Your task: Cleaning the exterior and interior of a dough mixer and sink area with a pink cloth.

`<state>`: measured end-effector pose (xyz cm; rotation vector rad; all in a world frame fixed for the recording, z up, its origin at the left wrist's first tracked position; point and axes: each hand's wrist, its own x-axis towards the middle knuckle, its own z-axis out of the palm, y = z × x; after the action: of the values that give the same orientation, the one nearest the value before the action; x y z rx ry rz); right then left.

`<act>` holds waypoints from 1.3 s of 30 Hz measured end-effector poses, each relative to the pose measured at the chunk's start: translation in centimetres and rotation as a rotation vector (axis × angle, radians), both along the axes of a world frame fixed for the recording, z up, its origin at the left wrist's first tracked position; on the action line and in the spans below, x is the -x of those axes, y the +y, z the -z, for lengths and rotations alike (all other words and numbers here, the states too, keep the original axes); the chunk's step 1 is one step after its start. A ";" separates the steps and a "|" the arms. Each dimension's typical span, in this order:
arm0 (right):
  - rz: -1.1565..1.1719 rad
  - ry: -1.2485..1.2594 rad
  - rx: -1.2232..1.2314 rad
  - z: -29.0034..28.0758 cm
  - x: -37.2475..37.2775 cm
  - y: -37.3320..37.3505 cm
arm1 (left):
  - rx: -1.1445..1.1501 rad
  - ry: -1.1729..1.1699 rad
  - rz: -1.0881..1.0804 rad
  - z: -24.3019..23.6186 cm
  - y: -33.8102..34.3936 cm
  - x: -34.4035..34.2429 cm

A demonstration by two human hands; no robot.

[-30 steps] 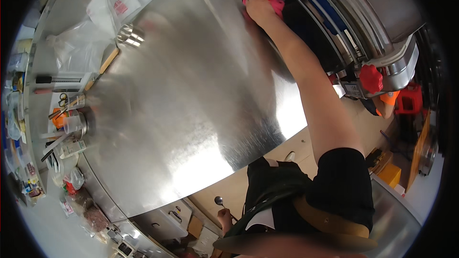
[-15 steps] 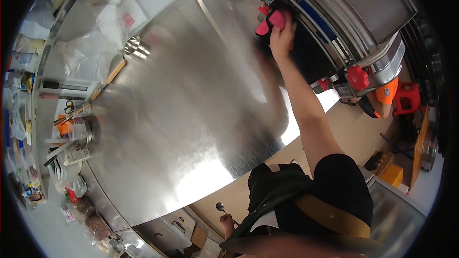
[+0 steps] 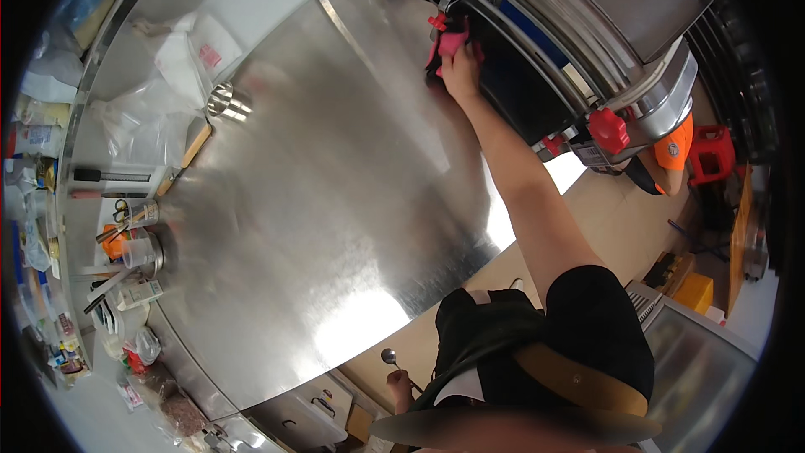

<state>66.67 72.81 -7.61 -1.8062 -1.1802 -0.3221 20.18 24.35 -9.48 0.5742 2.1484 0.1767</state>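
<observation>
My right hand (image 3: 461,74) reaches far across the steel table (image 3: 335,168), fingers closed on a pink cloth (image 3: 454,40). The cloth lies bunched against the black belt (image 3: 511,88) of a metal roller machine (image 3: 579,25) with red knobs. Its dark edges blend into the belt, and part of it is hidden by my fingers. Low in the view, beyond the table's near edge, my left hand (image 3: 400,383) grips a metal spoon (image 3: 388,356) by its handle, bowl pointing up.
A metal cup (image 3: 228,104) and a wooden-handled tool (image 3: 196,147) lie by the left wall, below plastic bags (image 3: 180,59). Plastic tubs (image 3: 138,247) and scissors (image 3: 122,208) stand nearer. Beyond the machine, a person in an orange sleeve (image 3: 673,144) is beside a red stool (image 3: 711,153).
My right hand has shifted left and toward me along the belt with the cloth. The whole view has moved slightly. My left hand still holds the spoon in about the same place.
</observation>
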 end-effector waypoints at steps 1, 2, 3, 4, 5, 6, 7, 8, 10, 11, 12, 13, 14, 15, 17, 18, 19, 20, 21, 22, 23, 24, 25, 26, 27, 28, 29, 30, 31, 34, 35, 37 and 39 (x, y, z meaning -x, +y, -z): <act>-0.008 -0.030 0.085 0.2 0.6 -0.9 | 0.036 -0.024 0.012 -0.1 0.1 0.5; -0.016 -0.060 0.171 0.3 1.0 -1.5 | 0.073 -0.048 0.024 -0.2 0.2 0.8; -0.016 -0.053 0.171 0.3 1.0 -1.5 | 0.074 -0.041 0.025 0.0 0.0 1.2; 0.056 0.016 0.149 -0.5 0.7 -1.6 | 0.051 -0.033 0.024 0.2 -0.4 1.7; 0.136 0.079 0.123 -1.0 -0.2 -1.6 | 0.027 -0.032 0.032 0.4 -0.3 1.8; 0.283 0.143 -0.079 0.5 -2.0 -0.8 | 0.027 -0.032 0.041 0.5 -0.4 1.8; 0.407 0.583 -0.163 -0.7 -1.0 0.1 | 0.011 0.013 0.018 0.1 -0.8 2.0; 0.623 0.748 -0.303 0.1 -3.7 1.5 | -0.007 0.036 0.028 0.0 -0.8 1.9; 0.402 0.802 -0.487 0.6 -7.2 3.2 | 0.026 0.024 0.042 -0.6 -0.8 1.8; 0.304 0.724 -0.535 0.2 -6.9 3.9 | 0.057 0.012 0.053 -0.7 -0.9 1.8; 0.217 0.785 -0.502 0.1 -6.5 4.0 | 0.042 0.005 0.031 -0.6 -1.4 2.0; 0.125 0.850 -0.461 0.2 -5.5 3.8 | 0.050 0.014 0.019 0.0 -2.8 2.4; 0.233 0.612 -0.353 0.9 -4.2 3.7 | 0.078 -0.006 -0.016 1.2 -4.3 2.9; 0.336 0.367 -0.247 1.7 -3.0 3.7 | 0.104 -0.030 -0.047 2.7 -5.8 3.7; 0.376 0.164 -0.101 0.6 1.2 3.1 | 0.061 -0.032 0.041 3.4 -7.3 5.0; 0.414 0.085 -0.052 0.1 3.1 2.7 | 0.123 -0.035 0.099 1.4 -4.8 3.9; 0.452 0.008 -0.007 -0.8 4.5 1.9 | 0.181 -0.037 0.157 0.1 -2.7 3.0; 0.455 0.012 -0.010 -1.0 5.0 1.1 | 0.178 -0.033 0.160 -0.1 -2.0 2.6; 0.367 -0.048 0.041 -1.2 5.4 0.4 | 0.112 0.015 0.121 -0.3 -1.4 2.2; 0.277 -0.107 0.095 -1.2 5.8 -0.3 | 0.049 0.063 0.082 -0.5 -1.3 2.0; 0.279 -0.103 0.093 -1.1 6.0 -1.1 | 0.047 0.068 0.083 -0.4 -1.2 2.2; 0.064 -0.248 0.182 -0.9 6.2 -1.8 | 0.031 0.026 0.067 0.0 -1.1 2.6; -0.151 -0.393 0.272 -0.8 6.2 -2.5 | 0.016 -0.017 0.054 0.2 -1.0 2.9; -0.185 -0.341 0.325 -0.5 6.0 -2.0 | 0.002 -0.001 0.069 -0.4 -0.8 2.7; -0.191 -0.328 0.328 -0.1 5.0 -0.6 | 0.008 0.012 0.065 -0.1 -0.8 2.9; -0.209 -0.184 0.313 0.3 3.4 0.6 | -0.023 -0.029 0.048 0.4 -1.4 3.5; -0.230 -0.038 0.299 -0.1 3.3 0.8 | -0.052 -0.068 0.026 -0.3 -1.4 3.6; -0.300 -0.061 0.399 -0.3 3.3 0.4 | -0.087 -0.038 0.067 -0.6 -1.4 3.3; -0.317 -0.043 0.401 -0.5 4.8 -0.6 | -0.124 -0.068 0.018 -0.2 -2.2 3.6; -0.601 -0.074 0.557 -2.5 9.4 -5.4 | -0.047 -0.046 0.056 0.6 -2.8 3.3; -0.724 -0.081 0.606 -3.5 11.8 -7.2 | -0.031 -0.044 0.074 1.1 -3.4 3.5; -0.891 -0.223 0.472 -2.8 16.0 -11.2 | -0.036 -0.021 0.125 1.0 -3.6 3.5; -1.010 -0.184 0.351 -1.6 18.3 -16.0 | -0.103 -0.006 0.149 1.2 -3.6 3.5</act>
<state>48.38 56.78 -5.97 -1.2357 -2.2001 0.3341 16.69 20.70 -10.64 0.7899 2.0904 0.2077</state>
